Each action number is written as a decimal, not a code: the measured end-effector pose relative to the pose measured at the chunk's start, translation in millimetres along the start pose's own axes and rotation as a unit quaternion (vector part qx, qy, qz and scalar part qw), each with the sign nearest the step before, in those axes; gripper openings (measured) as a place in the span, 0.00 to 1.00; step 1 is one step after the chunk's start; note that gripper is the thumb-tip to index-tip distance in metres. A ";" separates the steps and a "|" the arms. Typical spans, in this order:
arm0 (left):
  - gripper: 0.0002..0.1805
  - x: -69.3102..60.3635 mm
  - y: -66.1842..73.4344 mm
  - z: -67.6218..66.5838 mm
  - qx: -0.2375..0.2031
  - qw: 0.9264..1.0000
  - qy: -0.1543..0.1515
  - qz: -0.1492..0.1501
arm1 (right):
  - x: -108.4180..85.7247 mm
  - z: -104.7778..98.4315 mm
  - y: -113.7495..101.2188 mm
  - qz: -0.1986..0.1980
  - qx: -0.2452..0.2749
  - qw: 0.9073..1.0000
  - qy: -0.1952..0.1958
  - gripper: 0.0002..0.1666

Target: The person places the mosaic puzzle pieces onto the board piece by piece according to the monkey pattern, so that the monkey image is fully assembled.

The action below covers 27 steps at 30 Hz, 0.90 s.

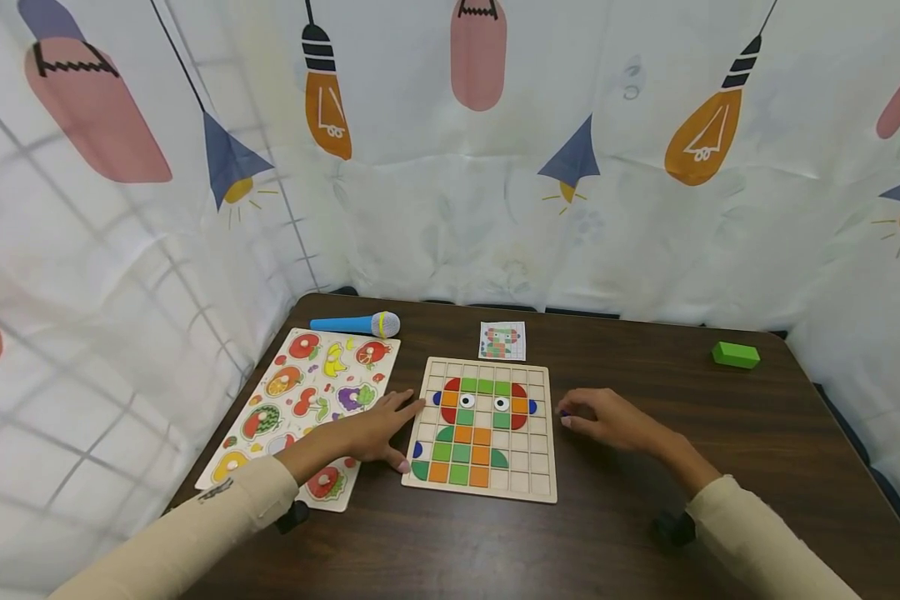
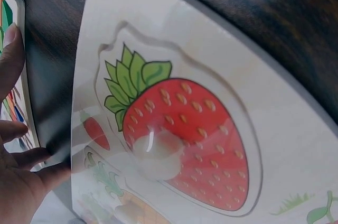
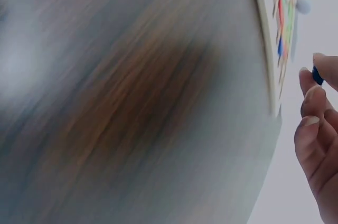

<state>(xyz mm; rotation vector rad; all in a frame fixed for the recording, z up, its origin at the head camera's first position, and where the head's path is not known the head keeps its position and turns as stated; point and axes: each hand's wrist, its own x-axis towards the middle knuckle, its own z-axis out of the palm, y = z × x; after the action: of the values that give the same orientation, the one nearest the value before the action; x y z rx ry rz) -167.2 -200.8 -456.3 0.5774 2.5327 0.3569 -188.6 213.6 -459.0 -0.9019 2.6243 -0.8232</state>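
Note:
A light wooden grid board [image 1: 532, 483] lies mid-table, bearing a figure of green, orange, red and blue tiles with two eye pieces. My left hand [image 1: 375, 429] rests at its left edge, fingers spread, the thumb touching near the lower left corner. Just off the board's right side, my right hand [image 1: 607, 421] pinches a small dark blue piece [image 3: 317, 75] between thumb and forefinger; the fingers hide most of it. Behind the board lies a small picture card [image 1: 502, 341] printed with a similar figure.
A white fruit puzzle board [image 2: 285, 139] with a knobbed strawberry piece [image 2: 200, 145] lies under my left forearm. A blue toy microphone [image 1: 352, 324] sits behind it. Towards the table's far right corner is a green block [image 1: 736, 355]. A printed curtain [image 1: 450, 225] hangs behind the table.

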 end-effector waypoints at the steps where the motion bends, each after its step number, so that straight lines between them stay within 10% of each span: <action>1: 0.58 -0.2 -0.2 0.1 -0.001 1.000 0.000 -0.001 | 4.4 1.6 -4.6 -0.005 0.001 1.000 -0.005 0.13; 16: 0.56 -3.4 2.7 -2.1 -0.009 1.000 -0.003 -0.007 | 79.8 45.3 -73.1 -0.114 0.055 0.990 -0.063 0.09; 27: 0.55 -6.3 5.5 -4.2 -0.007 1.000 -0.004 -0.008 | 118.3 77.1 -103.4 -0.086 0.068 0.992 -0.069 0.05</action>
<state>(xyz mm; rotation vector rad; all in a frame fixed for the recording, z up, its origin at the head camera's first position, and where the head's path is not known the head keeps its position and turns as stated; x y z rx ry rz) -162.7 -199.5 -448.3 0.5514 2.5244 0.3651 -199.8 39.2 -466.6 -1.1159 2.3673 -0.9319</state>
